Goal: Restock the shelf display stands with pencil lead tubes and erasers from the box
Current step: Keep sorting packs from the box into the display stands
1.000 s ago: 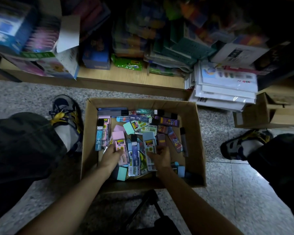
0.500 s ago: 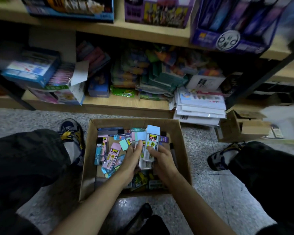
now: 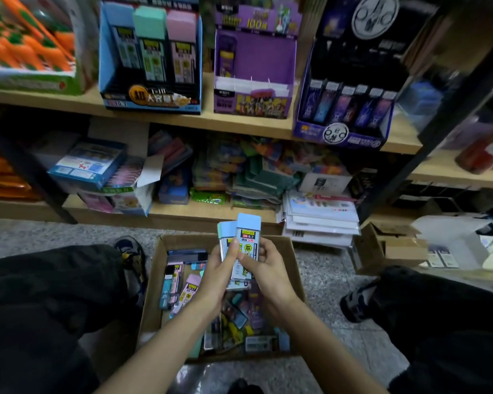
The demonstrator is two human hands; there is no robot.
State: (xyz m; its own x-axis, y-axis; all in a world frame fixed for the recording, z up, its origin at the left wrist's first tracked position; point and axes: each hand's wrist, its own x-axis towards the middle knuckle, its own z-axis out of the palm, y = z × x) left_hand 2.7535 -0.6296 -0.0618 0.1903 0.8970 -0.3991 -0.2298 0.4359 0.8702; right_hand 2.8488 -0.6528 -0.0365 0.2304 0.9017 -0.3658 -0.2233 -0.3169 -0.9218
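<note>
grip: both hands are wrapped round one small stack of lead tubes (image 3: pixel 247 240). The left hand (image 3: pixel 217 275) has thumb and fingers curled round the left side, and the right hand (image 3: pixel 268 268) pinches the front tube from the right. So it's a proper hold on both sides.
stack: blue caps on top, long axis pointing up and away from the wrists, tipped a little right.
below the grip: the cardboard box (image 3: pixel 153 294) sits right underneath, with loose tubes and erasers (image 3: pixel 182 284) lying flat in a jumble.
where it goes (my guess): the blue display stand (image 3: pixel 154 101) is up and to the left of the grip, well apart. It has upright columns with blue, green and pink caps, and blue is the leftmost.
the key bit: the stack is already roughly upright like those columns, so it's mostly a lift up-left. The left hand looks nearer.
other stands: a purple stand (image 3: pixel 254 61) is straight above the grip and looks nearly empty. A dark one (image 3: pixel 339 135) is up-right.
surface: the stands sit on a wooden shelf board (image 3: pixel 239 125). The box is on a speckled floor (image 3: pixel 325 282).
room: a crowded stationery shelf in dim light, knees either side of the box.
</note>
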